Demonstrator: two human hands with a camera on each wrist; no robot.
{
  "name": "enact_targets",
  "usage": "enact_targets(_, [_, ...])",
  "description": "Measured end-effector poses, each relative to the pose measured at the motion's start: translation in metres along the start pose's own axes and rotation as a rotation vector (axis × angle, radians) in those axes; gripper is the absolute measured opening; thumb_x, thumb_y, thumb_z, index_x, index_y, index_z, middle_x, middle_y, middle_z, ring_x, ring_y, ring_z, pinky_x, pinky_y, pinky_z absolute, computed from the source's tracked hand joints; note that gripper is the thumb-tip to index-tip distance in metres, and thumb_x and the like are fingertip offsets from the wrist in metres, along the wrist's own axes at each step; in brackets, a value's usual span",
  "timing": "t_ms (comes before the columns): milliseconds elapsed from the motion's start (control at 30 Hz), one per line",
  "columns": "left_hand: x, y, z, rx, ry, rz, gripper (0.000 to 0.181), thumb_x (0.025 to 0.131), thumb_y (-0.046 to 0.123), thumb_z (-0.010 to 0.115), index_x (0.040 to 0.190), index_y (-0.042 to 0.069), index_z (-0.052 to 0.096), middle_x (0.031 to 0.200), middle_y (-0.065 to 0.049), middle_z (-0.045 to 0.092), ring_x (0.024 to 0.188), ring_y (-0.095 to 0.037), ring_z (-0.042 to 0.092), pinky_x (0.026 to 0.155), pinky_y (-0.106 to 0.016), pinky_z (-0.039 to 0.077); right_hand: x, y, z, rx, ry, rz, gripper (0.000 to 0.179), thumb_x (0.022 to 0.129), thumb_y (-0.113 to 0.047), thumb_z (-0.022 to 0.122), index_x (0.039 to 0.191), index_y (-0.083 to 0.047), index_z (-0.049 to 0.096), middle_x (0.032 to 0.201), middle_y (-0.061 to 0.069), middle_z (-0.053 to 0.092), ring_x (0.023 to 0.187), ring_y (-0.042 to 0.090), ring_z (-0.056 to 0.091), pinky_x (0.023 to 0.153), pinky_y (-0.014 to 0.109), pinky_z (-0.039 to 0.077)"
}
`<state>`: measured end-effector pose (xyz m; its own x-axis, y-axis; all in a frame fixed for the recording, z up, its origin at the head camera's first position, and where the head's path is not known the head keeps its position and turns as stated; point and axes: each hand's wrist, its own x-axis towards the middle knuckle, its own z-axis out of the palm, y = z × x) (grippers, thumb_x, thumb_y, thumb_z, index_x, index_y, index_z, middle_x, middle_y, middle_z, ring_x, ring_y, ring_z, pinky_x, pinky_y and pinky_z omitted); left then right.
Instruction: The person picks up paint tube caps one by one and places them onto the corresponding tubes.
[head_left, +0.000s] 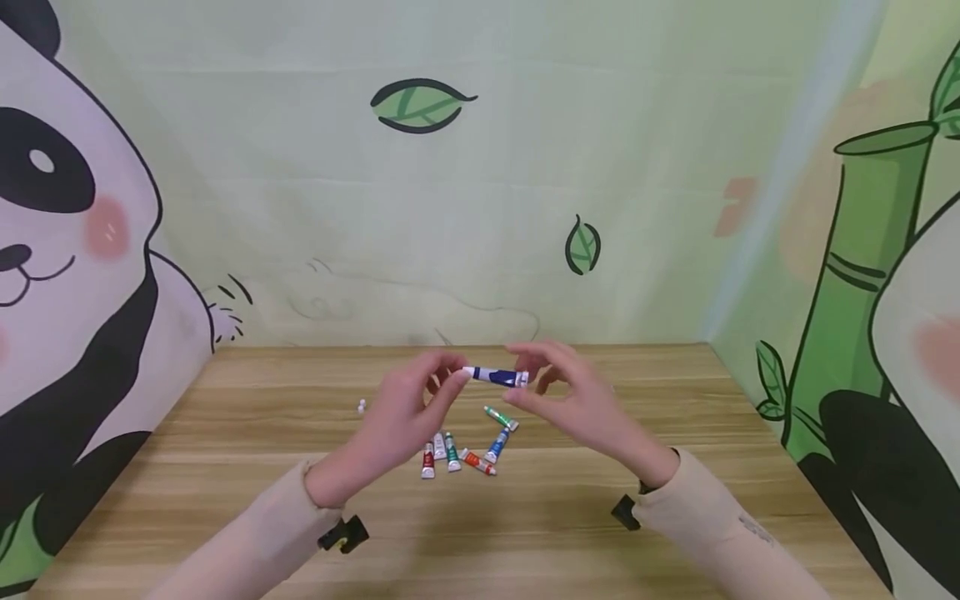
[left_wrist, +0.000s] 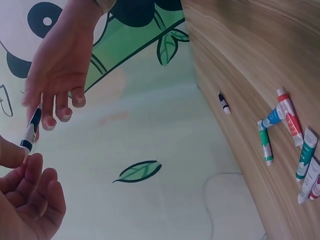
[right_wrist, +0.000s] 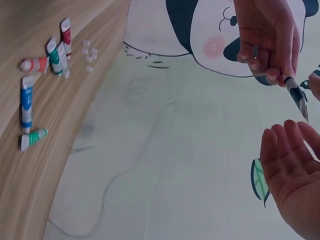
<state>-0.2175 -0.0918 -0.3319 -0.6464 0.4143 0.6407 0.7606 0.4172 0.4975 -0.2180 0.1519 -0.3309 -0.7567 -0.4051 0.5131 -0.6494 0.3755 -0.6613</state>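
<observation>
**Dark blue paint tube (head_left: 501,377) held up between my two grips**

It is in the air above the table (head_left: 555,550), almost level, its white tip to the left. My left grip (head_left: 408,398) pinches it by that tip. My right grip (head_left: 576,393) is loose at the tail end, fingers spread; I can't tell if they touch it.

Lower down on the table lie a light green tube (head_left: 497,415), a blue tube (head_left: 497,447), an orange tube (head_left: 478,462), a dark green tube (head_left: 452,454), a white tube (head_left: 439,445) and a red tube (head_left: 428,461). Some small white bits (right_wrist: 86,43) lie near them. I think those may be caps. If so, the six tubes could be done, and the one I'm holding is left to do.

My head view shows only a couple of the white bits. My right wrist view shows more, in a little bunch. My left wrist view shows a small dark thing (left_wrist: 224,103) on the table, maybe one more tube. I can't make it out in my head view; my right grip may hide it.
</observation>
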Motion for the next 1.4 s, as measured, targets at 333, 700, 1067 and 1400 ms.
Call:
enact_targets(333, [-0.007,-0.002,0.0,-0.097,-0.033,-0.168,0.011,0.102,0.02,0.063,0.107,0.012,0.067,0.087,0.007,0.065,0.074,-0.013,0.057,0.07,-0.031,0.055,-0.011,0.019,0.003,-0.061,0.064,-0.32,0.032,0.084,-0.002,0.081,0.114,-0.01,0.074,0.108,0.001,0.07,0.085,0.014,0.062,0.071,0.028,0.054])
enact_targets(700, [-0.018,0.0,0.007,-0.095,-0.045,-0.132,0.008,0.101,0.017,0.064,0.106,0.012,0.066,0.087,0.008,0.063,0.075,-0.011,0.056,0.068,-0.029,0.053,-0.021,0.022,0.012,-0.031,0.076,-0.275,0.02,0.086,0.001,0.078,0.103,-0.009,0.077,0.094,-0.002,0.073,0.077,0.011,0.062,0.064,0.025,0.053])
enact_targets(1067, [-0.025,-0.006,0.015,-0.088,0.02,-0.004,0.006,0.101,0.012,0.063,0.106,0.009,0.064,0.084,0.006,0.061,0.07,-0.009,0.054,0.05,-0.023,0.047,-0.023,0.023,0.015,0.263,-0.024,0.194,0.014,0.098,-0.019,0.069,0.102,-0.008,0.076,0.093,0.006,0.071,0.087,0.029,0.065,0.077,0.034,0.056])
enact_targets(1400, [-0.029,-0.013,0.023,0.037,0.065,0.119,0.009,0.097,0.005,0.066,0.105,0.004,0.063,0.087,0.001,0.062,0.073,-0.007,0.054,0.058,-0.02,0.048,-0.023,0.032,0.026,0.432,-0.006,0.332,0.028,0.098,-0.021,0.068,0.099,0.006,0.072,0.079,0.005,0.068,0.074,0.017,0.062,0.075,0.033,0.054])
